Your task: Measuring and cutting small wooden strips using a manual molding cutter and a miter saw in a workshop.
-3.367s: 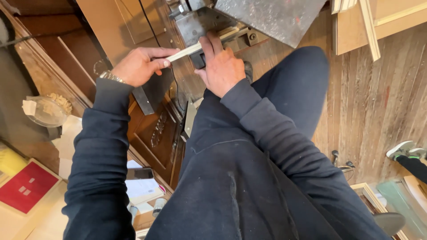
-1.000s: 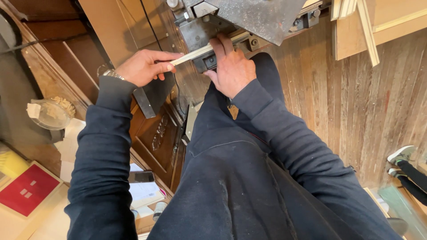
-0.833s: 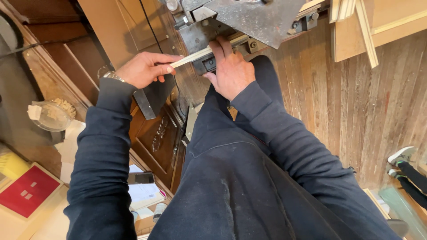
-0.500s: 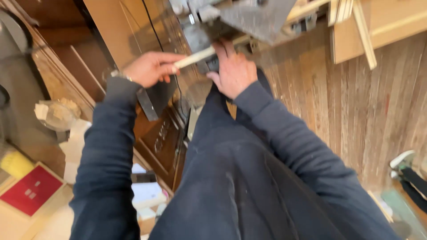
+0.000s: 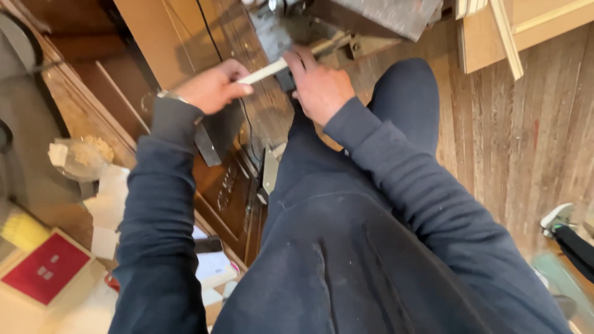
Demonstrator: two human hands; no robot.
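Left hand (image 5: 213, 86): curled shut on the near end of the strip (image 5: 263, 73), thumb and fingers pinching it.
Right hand (image 5: 318, 86): fingers folded down over the strip's far end and a small dark block (image 5: 285, 80), pressing both against the machine (image 5: 346, 18); the grip looks closed, but what sits under the palm is hidden.
Strip: pale, thin and flat, slanting up from the left hand to the right, where it runs under the grey metal plate.
Change: since a second ago the strip lies the same way and both hands hold the same ends; the view has swung, and the half-second-old picture is blurred by that swing. The hands have drawn a little nearer the body compared with three seconds back.
Meaning: the hold looks steady; the work on the strip at the machine seems under way, not finished.
Around: dark sleeves and trousers fill the middle; wood floor (image 5: 526, 124) right; carved panel (image 5: 226, 185) below the left hand; red box (image 5: 46, 267) lower left.
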